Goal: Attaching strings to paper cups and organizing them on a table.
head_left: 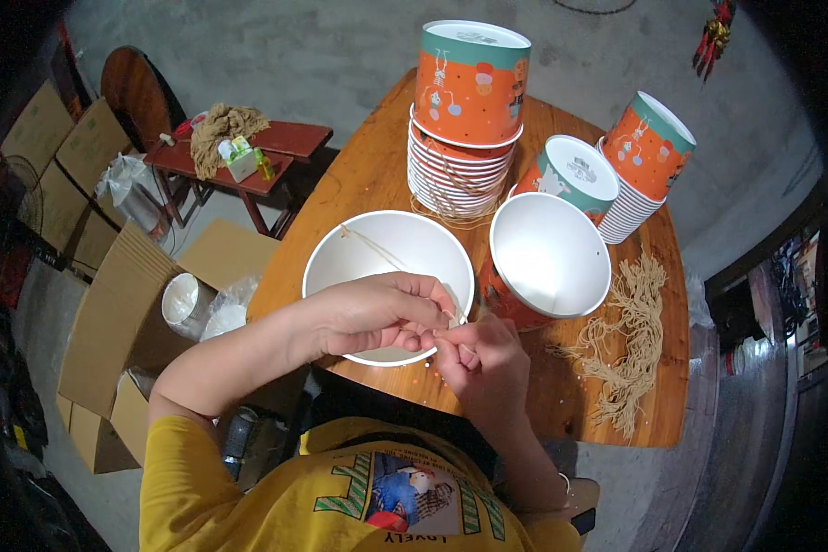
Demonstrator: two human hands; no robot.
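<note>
A large white paper bucket (327, 262) sits at the table's near edge, its open mouth facing me. A thin tan cord (370, 243) runs across its inside from the far left of the rim toward my hands. My left hand (386, 313) reaches over the bucket, thumb and fingers pinched together at the rim's right side. Close against it, my right hand (483, 359) is also closed in a pinch. A short pale piece of the cord shows between the fingertips; its exact end is hidden.
Nested orange-and-green paper buckets (469, 101) stand behind, with another stack (649, 147) at the far right. An upright white-lined bucket (550, 253) stands beside my right hand. Loose tan cords (635, 340) lie on the wooden table's right. Cardboard boxes (120, 322) and a red bench (304, 143) are at left.
</note>
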